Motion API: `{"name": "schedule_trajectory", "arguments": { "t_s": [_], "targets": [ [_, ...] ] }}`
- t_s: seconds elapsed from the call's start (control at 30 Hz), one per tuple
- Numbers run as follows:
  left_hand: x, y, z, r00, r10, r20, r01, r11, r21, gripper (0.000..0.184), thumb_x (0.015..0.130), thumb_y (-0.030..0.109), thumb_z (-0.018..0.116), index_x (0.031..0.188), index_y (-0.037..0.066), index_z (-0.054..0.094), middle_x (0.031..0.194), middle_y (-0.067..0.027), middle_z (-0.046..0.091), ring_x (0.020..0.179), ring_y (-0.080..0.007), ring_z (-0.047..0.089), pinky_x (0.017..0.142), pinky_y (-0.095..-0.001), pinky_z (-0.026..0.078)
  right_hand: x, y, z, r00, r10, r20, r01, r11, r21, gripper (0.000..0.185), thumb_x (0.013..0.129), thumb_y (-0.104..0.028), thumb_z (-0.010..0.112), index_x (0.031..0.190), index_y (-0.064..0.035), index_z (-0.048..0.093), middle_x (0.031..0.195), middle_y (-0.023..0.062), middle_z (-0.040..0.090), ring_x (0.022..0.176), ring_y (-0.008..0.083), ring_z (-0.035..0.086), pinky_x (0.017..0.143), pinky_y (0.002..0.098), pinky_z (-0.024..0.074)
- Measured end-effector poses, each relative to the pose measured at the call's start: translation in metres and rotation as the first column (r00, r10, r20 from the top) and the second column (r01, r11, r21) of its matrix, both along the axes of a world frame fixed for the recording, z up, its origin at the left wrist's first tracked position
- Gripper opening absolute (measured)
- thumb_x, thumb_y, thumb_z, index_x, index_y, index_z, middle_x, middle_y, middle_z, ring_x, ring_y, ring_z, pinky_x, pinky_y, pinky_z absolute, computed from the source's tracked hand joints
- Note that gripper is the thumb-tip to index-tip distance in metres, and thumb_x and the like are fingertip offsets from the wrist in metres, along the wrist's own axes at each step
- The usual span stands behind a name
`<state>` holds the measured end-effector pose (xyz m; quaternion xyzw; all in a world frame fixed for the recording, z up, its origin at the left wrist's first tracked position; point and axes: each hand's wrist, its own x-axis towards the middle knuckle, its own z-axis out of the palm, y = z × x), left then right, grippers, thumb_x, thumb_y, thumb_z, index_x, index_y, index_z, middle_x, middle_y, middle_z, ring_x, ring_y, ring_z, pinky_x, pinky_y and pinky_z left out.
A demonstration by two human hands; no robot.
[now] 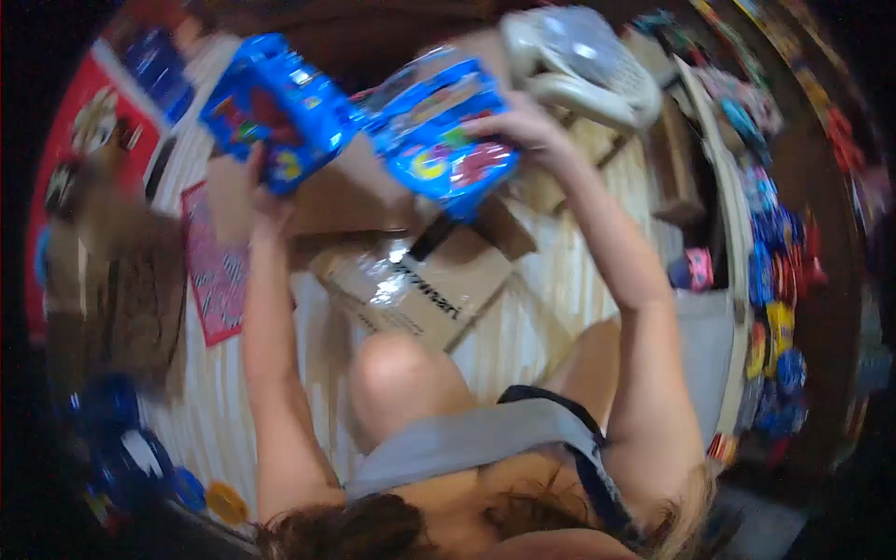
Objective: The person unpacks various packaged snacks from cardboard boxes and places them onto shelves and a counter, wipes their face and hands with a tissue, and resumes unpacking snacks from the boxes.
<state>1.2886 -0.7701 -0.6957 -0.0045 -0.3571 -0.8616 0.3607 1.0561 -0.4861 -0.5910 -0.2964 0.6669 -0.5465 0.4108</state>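
Note:
My left hand (266, 191) is closed on the lower edge of a shiny blue snack package (271, 107), raised at the upper left. A second blue package (448, 131), with colourful print, is gripped at its right side by my right hand (527, 126). The two packages nearly meet in the middle; motion blur hides whether they touch. Below them an open cardboard box (429, 289) with dark printing and glossy tape sits on the floor, its flaps raised. What lies inside the box cannot be made out.
A white plastic stool or chair (597, 70) stands at the upper right. Shelves with colourful packets (775, 243) run down the right side. At left lie a red patterned sheet (215, 271) and a brown carton (131, 280). My knee (401, 378) is close to the box.

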Motion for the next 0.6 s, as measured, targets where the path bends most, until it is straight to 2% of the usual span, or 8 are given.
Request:
{"name": "schedule_trajectory", "arguments": {
  "t_s": [0.07, 0.13, 0.23, 0.33, 0.43, 0.47, 0.57, 0.6],
  "targets": [
    [0.002, 0.031, 0.025, 0.999, -0.015, 0.039, 0.011, 0.994, 0.107, 0.043, 0.088, 0.028, 0.055, 0.125, 0.009, 0.046, 0.116, -0.0039, 0.057, 0.106, -0.0196, 0.054, 0.096, -0.0398, 0.041, 0.008, 0.005, -0.039, 0.993, 0.068, 0.095, -0.057, 0.993, -0.107, 0.040, 0.072, -0.008, 0.073, 0.110, -0.0022, 0.059, 0.103, 0.0091, 0.064, 0.091, 0.0177, 0.061, 0.084, 0.0335, 0.0502],
    [-0.002, 0.049, 0.045, 0.994, -0.045, 0.099, 0.042, 0.999, 0.030, 0.043, 0.088, 0.027, 0.054, 0.126, 0.008, 0.046, 0.117, -0.0053, 0.056, 0.107, -0.0193, 0.054, 0.096, -0.0387, 0.041, 0.013, 0.014, -0.058, 0.982, 0.138, -0.131, -0.150, 0.985, -0.082, 0.042, 0.072, -0.015, 0.076, 0.109, -0.0019, 0.061, 0.101, 0.0076, 0.065, 0.090, 0.0170, 0.061, 0.084, 0.0340, 0.0498],
    [-0.030, 0.093, 0.079, 0.986, -0.113, 0.124, 0.117, 0.993, -0.029, 0.042, 0.088, 0.026, 0.055, 0.124, 0.006, 0.048, 0.111, -0.0062, 0.058, 0.102, -0.0177, 0.056, 0.091, -0.0353, 0.043, 0.015, 0.032, -0.066, 0.680, 0.133, -0.721, -0.076, 0.991, 0.112, 0.086, 0.061, -0.036, 0.080, 0.128, 0.0024, 0.042, 0.125, 0.0203, 0.049, 0.115, 0.0321, 0.048, 0.099, 0.0408, 0.0380],
    [-0.054, 0.118, 0.086, 0.951, -0.024, 0.308, 0.071, 0.987, -0.142, 0.036, 0.087, 0.026, 0.056, 0.115, 0.004, 0.056, 0.102, -0.0066, 0.061, 0.095, -0.0174, 0.058, 0.086, -0.0337, 0.045, 0.026, 0.085, -0.018, 0.669, 0.047, -0.742, 0.010, 0.997, 0.073, 0.104, 0.061, -0.038, 0.079, 0.139, 0.0010, 0.021, 0.140, 0.0217, 0.028, 0.128, 0.0359, 0.032, 0.104, 0.0413, 0.0315],
    [-0.076, 0.162, 0.096, 0.947, -0.001, 0.321, 0.156, 0.876, -0.456, 0.029, 0.084, 0.024, 0.059, 0.101, 0.002, 0.062, 0.093, -0.0069, 0.062, 0.087, -0.0170, 0.059, 0.081, -0.0329, 0.046, 0.020, 0.141, 0.021, 0.958, 0.045, -0.282, -0.144, 0.929, -0.341, 0.109, 0.061, -0.035, 0.081, 0.142, -0.0028, 0.016, 0.140, 0.0190, 0.029, 0.130, 0.0319, 0.030, 0.104, 0.0397, 0.0304],
    [-0.083, 0.187, 0.115, 0.887, -0.165, 0.431, 0.307, 0.908, -0.284, 0.025, 0.080, 0.021, 0.062, 0.094, 0.000, 0.064, 0.091, -0.0071, 0.062, 0.083, -0.0170, 0.060, 0.077, -0.0320, 0.047, 0.027, 0.163, 0.037, 0.998, 0.065, 0.005, -0.054, 0.865, -0.499, 0.117, 0.059, -0.032, 0.084, 0.144, -0.0070, 0.007, 0.140, 0.0157, 0.029, 0.130, 0.0283, 0.030, 0.104, 0.0384, 0.0293],
    [-0.110, 0.274, 0.143, 0.855, -0.163, 0.492, 0.421, 0.771, -0.477, 0.044, 0.072, 0.019, 0.067, 0.110, -0.001, 0.055, 0.093, -0.0083, 0.061, 0.082, -0.0177, 0.060, 0.075, -0.0308, 0.049, 0.028, 0.217, 0.062, 0.993, -0.061, -0.099, -0.014, 0.781, -0.625, 0.125, 0.055, -0.033, 0.086, 0.144, -0.0070, 0.003, 0.140, 0.0156, 0.030, 0.128, 0.0274, 0.033, 0.104, 0.0388, 0.0313],
    [-0.117, 0.306, 0.154, 0.847, -0.201, 0.493, 0.464, 0.731, -0.500, 0.049, 0.071, 0.018, 0.068, 0.113, -0.001, 0.052, 0.095, -0.0083, 0.061, 0.083, -0.0176, 0.060, 0.075, -0.0307, 0.049, 0.031, 0.239, 0.065, 0.954, -0.224, -0.199, 0.091, 0.849, -0.520, 0.123, 0.053, -0.027, 0.087, 0.143, -0.0072, 0.005, 0.138, 0.0198, 0.031, 0.129, 0.0287, 0.031, 0.105, 0.0397, 0.0297]
  ]
}}
